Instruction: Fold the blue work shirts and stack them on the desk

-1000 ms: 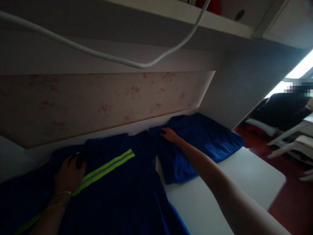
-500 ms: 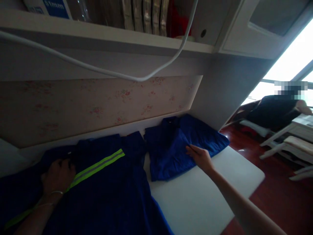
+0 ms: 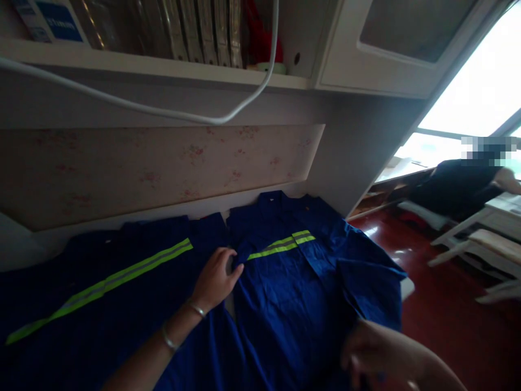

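Note:
Two dark blue work jackets with yellow-green reflective stripes lie side by side, collars toward the wall. My left hand (image 3: pixel 217 277) is at the near side edge of the right jacket (image 3: pixel 280 293), its fingers and thumb curled around a bit of the cloth. Under that forearm is the left jacket (image 3: pixel 146 298), spread flat. My right hand (image 3: pixel 376 345) is low at the right, over the right jacket's lower right part, next to a raised fold of its sleeve. Motion blur smears its fingers, so their grip is unclear.
Above the jackets runs a white shelf (image 3: pixel 163 65) with upright folders (image 3: pixel 207 32) and a red item. A white cable (image 3: pixel 163 110) hangs in front. At the far right a person (image 3: pixel 451 184) sits near a white table (image 3: pixel 500 206) and a stool (image 3: pixel 496 241) on the red floor.
The right jacket, folded over before, is now spread out with its stripe showing. My left hand has moved right from the left jacket; my right hand has come down and nearer.

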Demonstrator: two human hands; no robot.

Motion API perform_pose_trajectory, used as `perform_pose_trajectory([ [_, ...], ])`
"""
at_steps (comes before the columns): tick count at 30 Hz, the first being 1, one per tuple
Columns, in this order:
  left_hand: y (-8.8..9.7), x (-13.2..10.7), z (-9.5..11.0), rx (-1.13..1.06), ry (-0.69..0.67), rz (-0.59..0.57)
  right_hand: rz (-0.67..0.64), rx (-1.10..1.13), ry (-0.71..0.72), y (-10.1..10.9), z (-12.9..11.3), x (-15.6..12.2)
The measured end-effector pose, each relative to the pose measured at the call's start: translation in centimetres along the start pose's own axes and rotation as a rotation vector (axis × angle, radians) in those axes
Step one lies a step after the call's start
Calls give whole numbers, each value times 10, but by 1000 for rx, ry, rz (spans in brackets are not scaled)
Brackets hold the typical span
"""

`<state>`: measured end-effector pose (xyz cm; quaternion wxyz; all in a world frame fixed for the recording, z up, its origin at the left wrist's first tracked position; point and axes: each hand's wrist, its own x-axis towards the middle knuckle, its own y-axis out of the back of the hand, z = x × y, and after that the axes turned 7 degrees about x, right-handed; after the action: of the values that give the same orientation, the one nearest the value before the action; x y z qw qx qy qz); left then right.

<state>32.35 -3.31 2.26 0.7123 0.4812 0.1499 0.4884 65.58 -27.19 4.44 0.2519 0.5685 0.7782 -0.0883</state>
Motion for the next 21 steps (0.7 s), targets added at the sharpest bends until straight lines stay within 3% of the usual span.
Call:
perform_pose_trajectory([
  [1, -12, 8, 9, 11, -20, -4, 93, 46, 51, 12, -8, 16],
  [3, -34, 25, 17, 72, -7, -24, 435, 66, 220, 42, -25, 54],
  [5, -51, 42, 17, 125, 49, -51, 730, -45, 316, 75, -35, 94],
  [8, -68, 60, 10, 104, 132, -75, 984, -453, 167, 119, -32, 143],
  [11, -75, 69, 3, 1, 229, -59, 1012, -673, -58, 147, -17, 170],
  [13, -74, 72, 1, -103, 327, -9, 1040, -600, -73, 160, -8, 177],
  [15, -66, 74, 0, -237, 438, 45, 1153, -367, -14, 172, -5, 175],
  [18, -43, 72, 0, -490, 565, 56, 1326, -63, 37, 193, -12, 152],
  [20, -22, 64, 4, -633, 599, 30, 1318, 68, 121, 207, -19, 126],
  [21, -12, 59, 7, -701, 611, 11, 1246, 144, 177, 212, -21, 112],
])
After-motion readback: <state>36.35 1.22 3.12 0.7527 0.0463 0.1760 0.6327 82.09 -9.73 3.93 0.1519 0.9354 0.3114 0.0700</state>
